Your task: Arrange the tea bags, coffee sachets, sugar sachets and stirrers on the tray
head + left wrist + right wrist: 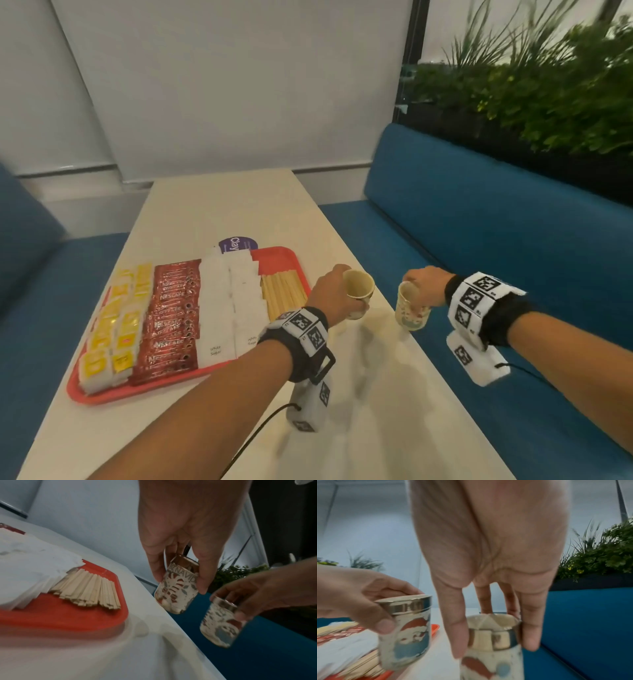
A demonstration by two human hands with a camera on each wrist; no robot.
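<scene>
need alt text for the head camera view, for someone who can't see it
Each hand holds a small paper cup above a pale table: left hand with one cup, right hand with another cup. To their left, a red tray holds rows of yellow tea bags, Nescafe sachets, white sugar sachets and wooden stirrers.

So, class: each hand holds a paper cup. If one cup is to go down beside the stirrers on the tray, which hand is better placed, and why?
Probably the left hand. Its cup hangs right by the tray corner, next to the stirrers. The right hand holds its cup farther out, near the table edge.
</scene>
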